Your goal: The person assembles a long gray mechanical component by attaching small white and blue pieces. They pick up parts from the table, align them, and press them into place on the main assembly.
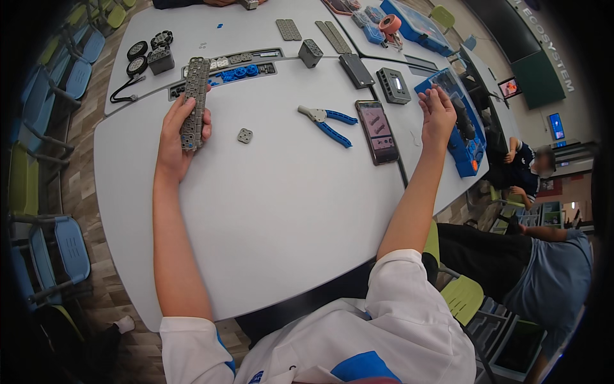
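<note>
My left hand (173,131) is wrapped round a long grey beam assembly (196,80) full of holes, held tilted up over the left part of the white table (275,211). Blue bits show at the assembly's lower end. My right hand (439,118) is raised beside a blue bin (472,165), its fingertips pinched together; whatever may be between them is too small to make out. Between my hands lie a small square grey plate (244,136), blue-handled pliers (327,121) and a phone (377,131) with its screen lit.
Behind the beam stands a long parts tray (265,68) with blue and grey pieces. Wheels (137,66) and a grey motor block (160,60) sit at the far left. Near the phone are a controller box (393,86) and a dark battery-like block (356,70). Other people are at the right.
</note>
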A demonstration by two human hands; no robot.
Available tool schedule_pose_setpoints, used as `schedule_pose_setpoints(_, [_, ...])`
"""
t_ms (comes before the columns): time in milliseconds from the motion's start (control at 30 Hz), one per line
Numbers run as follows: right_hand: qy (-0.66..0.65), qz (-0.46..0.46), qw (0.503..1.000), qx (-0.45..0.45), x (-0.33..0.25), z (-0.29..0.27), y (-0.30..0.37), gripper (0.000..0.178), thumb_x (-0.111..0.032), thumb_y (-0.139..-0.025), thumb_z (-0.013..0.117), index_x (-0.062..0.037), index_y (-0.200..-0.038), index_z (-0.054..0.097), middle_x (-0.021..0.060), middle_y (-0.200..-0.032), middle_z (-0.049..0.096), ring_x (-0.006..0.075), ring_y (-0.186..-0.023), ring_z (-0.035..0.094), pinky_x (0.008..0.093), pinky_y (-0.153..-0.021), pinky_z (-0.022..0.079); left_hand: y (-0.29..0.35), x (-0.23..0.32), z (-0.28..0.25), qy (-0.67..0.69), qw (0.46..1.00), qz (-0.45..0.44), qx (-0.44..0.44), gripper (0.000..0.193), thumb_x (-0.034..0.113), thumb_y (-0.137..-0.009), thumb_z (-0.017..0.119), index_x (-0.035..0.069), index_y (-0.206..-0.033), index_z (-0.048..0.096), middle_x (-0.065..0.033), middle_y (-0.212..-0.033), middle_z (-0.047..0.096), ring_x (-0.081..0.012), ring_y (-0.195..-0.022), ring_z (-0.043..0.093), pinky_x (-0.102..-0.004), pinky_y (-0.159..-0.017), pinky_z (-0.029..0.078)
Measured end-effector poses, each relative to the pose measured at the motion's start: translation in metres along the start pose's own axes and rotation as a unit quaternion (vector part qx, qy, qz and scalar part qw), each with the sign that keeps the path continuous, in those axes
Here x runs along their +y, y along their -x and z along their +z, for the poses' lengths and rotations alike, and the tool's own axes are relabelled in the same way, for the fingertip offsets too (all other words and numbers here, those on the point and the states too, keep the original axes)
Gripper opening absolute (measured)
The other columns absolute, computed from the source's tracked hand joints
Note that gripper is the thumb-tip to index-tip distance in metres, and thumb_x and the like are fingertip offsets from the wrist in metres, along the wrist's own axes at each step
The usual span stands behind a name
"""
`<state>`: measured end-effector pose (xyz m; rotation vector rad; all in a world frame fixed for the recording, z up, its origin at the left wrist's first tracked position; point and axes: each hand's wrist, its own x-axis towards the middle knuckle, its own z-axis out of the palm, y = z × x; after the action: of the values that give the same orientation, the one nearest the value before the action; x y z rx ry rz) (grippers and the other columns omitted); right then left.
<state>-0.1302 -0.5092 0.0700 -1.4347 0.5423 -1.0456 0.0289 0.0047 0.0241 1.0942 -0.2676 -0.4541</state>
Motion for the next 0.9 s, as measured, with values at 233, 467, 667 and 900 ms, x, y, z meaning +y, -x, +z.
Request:
schedule_pose_setpoints(233, [0.18, -0.034, 0.982, 0.049, 0.005, -0.018, -0.003, 0.026, -0.015, -0.103, 0.079, 0.0011, -0.124, 0.078, 0.0093, -0.106, 0.081, 0.0185, -0.09, 0.079, 0.0302, -0.075, 0.061, 0.002, 0.0, 0.0, -0.002, 1.0, 0.005, 0.004, 0.05, 0.032, -0.114, 0.057, 0.002, -0.154, 0.059, -0.0027, -0.088, 0.065, -0.0088, -0.07, 0.061, -0.0237, -0.064, 0.051])
schedule_pose_setpoints(467, [0.229, -0.039, 0.971, 0.063, 0.002, -0.026, -0.004, 0.026, -0.018, -0.101, 0.082, -0.0045, -0.123, 0.081, 0.0054, -0.105, 0.082, 0.0165, -0.09, 0.078, 0.0316, -0.076, 0.057, 0.0, -0.001, 0.0, -0.013, 1.0, 0.0, 0.006, 0.052, 0.032, -0.114, 0.055, 0.002, -0.156, 0.058, -0.0024, -0.088, 0.065, -0.008, -0.07, 0.061, -0.0233, -0.063, 0.051])
schedule_pose_setpoints(667, [0.24, -0.034, 0.969, 0.049, 0.006, -0.022, -0.004, 0.028, -0.02, -0.1, 0.083, -0.0051, -0.124, 0.081, 0.0059, -0.106, 0.082, 0.0178, -0.092, 0.079, 0.0333, -0.079, 0.057, 0.0, -0.002, -0.001, -0.011, 1.0, 0.002, 0.005, 0.052, 0.033, -0.114, 0.055, 0.003, -0.156, 0.058, -0.0023, -0.088, 0.065, -0.0078, -0.07, 0.061, -0.0234, -0.064, 0.051])
schedule_pose_setpoints(900, [0.23, -0.036, 0.971, 0.058, -0.004, -0.003, 0.005, 0.022, -0.015, -0.1, 0.082, -0.0031, -0.118, 0.081, 0.0049, -0.1, 0.081, 0.0129, -0.085, 0.075, 0.0287, -0.07, 0.053, 0.0, -0.002, 0.0, -0.006, 1.0, 0.003, 0.003, 0.051, 0.033, -0.113, 0.057, 0.003, -0.154, 0.059, -0.0026, -0.088, 0.065, -0.0086, -0.07, 0.062, -0.0241, -0.064, 0.051])
